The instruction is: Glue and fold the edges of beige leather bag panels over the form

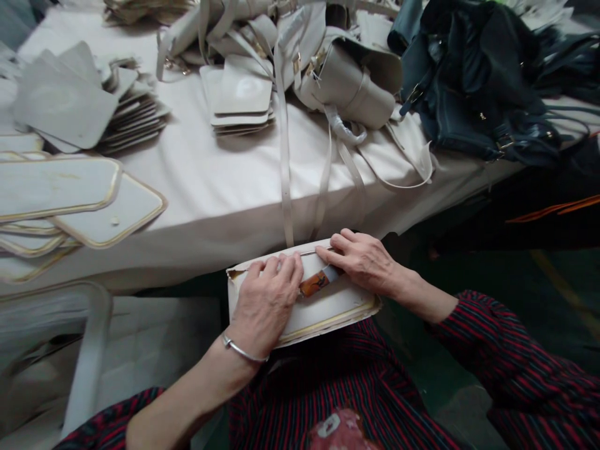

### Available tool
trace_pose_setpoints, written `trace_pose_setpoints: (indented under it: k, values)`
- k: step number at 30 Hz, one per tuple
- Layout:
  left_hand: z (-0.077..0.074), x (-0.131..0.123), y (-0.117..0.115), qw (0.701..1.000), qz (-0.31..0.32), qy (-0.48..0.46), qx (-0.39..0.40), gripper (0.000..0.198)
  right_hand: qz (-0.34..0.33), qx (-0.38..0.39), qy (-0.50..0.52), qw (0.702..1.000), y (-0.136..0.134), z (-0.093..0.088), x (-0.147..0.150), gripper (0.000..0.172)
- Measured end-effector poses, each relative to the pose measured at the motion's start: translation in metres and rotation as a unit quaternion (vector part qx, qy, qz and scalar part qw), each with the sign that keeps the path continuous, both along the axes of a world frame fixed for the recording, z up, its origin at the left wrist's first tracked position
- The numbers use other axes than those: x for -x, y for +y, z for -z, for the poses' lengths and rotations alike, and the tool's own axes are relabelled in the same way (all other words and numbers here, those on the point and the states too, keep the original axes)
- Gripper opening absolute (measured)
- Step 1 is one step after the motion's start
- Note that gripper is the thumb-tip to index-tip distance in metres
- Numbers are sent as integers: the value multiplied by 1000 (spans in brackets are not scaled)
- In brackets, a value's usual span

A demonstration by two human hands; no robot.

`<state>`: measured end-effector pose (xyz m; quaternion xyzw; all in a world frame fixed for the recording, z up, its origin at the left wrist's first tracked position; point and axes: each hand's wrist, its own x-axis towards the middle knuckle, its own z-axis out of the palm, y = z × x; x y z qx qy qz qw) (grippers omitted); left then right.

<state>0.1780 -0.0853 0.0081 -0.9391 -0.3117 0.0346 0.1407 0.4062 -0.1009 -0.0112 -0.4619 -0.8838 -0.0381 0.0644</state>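
Observation:
A cream bag piece [337,307], like a flat box with a yellowish lower edge, is held tilted in front of my body. My left hand [267,300] lies over its left part, fingers bent and pressed along a seam or slit near the top edge. My right hand [363,259] grips the upper right, thumb and fingers at the same slit. Between the hands, an orange-brown object with a dark figure [314,284] and a pale end lies against the surface; its kind is unclear, and my right fingers partly cover it.
Ahead is a table under a pale cloth [201,194]. On it lie grey panel stacks [70,100], yellow-edged panels [60,181], cream bags with straps [351,81] and dark blue bags [473,81]. A pale bin [100,337] stands at lower left.

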Motion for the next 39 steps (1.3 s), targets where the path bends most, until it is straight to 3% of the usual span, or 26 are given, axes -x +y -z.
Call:
trace_pose_setpoints:
  k: [5,8,10,13,15,17,21,23,25,28,32,36,39]
  values:
    - [5,-7,3,999,-5,-43,32,31,5,14,37,999,0,1,-3,12]
    - [7,2,3,991,-28,-97,88,34,60,67,221,971,-1,-10,-6,8]
    - [8,9,-3,983,-34,-134,119,38,110,116,407,899,2,-20,-4,12]
    - [12,19,-16,973,-37,-178,143,47,119,147,628,755,18,-26,13,29]
    - [14,23,-23,968,-45,-197,149,50,99,148,687,705,35,-20,29,38]
    - [15,27,-27,964,-48,-210,155,52,98,156,670,719,49,-11,43,45]
    - [16,43,-38,956,3,-229,184,57,102,179,557,805,42,-5,46,46]
    - [18,57,-49,953,35,-241,179,54,57,188,487,851,15,-9,35,43]
    - [24,70,-63,951,49,-262,157,49,-34,180,371,910,-21,-11,22,33]
    - [33,81,-78,941,51,-309,130,48,-144,61,175,972,-71,-2,2,25]
    - [39,75,-77,910,53,-385,147,39,-174,-104,130,971,-94,13,-11,19]
    - [34,68,-71,897,22,-397,194,21,-183,-87,130,971,-90,6,-5,17]
    - [30,66,-71,901,-10,-378,214,9,-132,-43,102,985,-89,-3,2,21]
